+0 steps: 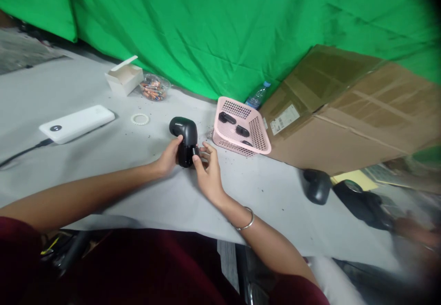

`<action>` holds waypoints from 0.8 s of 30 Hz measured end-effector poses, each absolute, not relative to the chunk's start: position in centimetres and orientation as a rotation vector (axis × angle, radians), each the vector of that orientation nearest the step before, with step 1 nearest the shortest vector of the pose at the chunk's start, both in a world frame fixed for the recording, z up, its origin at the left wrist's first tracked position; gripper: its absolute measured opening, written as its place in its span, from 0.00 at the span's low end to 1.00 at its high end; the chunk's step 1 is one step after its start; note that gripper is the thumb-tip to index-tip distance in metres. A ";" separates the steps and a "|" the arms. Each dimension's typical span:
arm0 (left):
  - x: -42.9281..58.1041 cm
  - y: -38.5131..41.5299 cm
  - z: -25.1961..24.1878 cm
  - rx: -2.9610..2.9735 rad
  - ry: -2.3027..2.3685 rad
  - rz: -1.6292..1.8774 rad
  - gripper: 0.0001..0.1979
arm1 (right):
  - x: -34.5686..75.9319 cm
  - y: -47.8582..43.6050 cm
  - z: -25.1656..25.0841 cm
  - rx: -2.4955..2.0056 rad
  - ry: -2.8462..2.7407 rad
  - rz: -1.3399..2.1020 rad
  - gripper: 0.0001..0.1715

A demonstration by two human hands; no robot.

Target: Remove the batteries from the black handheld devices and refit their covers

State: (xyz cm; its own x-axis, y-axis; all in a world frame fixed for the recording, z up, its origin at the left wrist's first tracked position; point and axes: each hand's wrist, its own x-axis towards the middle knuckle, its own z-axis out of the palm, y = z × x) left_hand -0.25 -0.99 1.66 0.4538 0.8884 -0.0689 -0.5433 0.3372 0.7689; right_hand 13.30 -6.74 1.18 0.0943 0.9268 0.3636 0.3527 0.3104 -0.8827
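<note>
A black handheld device (184,136) with a bent head stands on the grey table, roughly at its middle. My left hand (169,157) wraps its lower body from the left. My right hand (207,172) touches its base from the right, thumb and fingers pinched on a small black part there. A metal bangle sits on my right wrist.
A pink basket (255,145) holding black parts stands just right of the device. A large cardboard box (347,112) lies behind it with a water bottle (257,96). Left: white power bank (77,123), bead bracelet (140,119), white box (124,77), bowl of batteries (154,87). Another black device (317,185) lies right, near another person's blurred hand (413,231).
</note>
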 end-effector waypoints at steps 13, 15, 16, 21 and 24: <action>-0.3 -1.2 1.5 0.905 0.385 1.039 0.18 | 13.5 -6.5 2.1 -1.155 -1.400 0.626 0.25; -0.3 -1.2 1.1 0.947 0.368 1.048 0.18 | 13.6 -6.5 2.0 -1.158 -1.436 0.612 0.23; -0.3 -1.1 0.9 0.962 0.361 1.049 0.18 | 13.6 -6.5 2.0 -1.162 -1.449 0.608 0.22; -0.6 -1.0 1.1 0.957 0.345 1.026 0.16 | 13.8 -6.7 2.0 -1.171 -1.484 0.570 0.21; -1.0 -1.2 2.3 0.896 0.319 0.956 0.15 | 13.8 -7.0 2.4 -1.130 -1.492 0.492 0.20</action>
State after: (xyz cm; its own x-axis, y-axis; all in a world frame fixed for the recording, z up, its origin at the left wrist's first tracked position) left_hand -1.01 -1.22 2.26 0.5646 0.8140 0.1367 -0.5690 0.2638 0.7789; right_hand 13.81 -7.04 2.37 0.1065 0.8481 0.5191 0.3730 0.4499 -0.8115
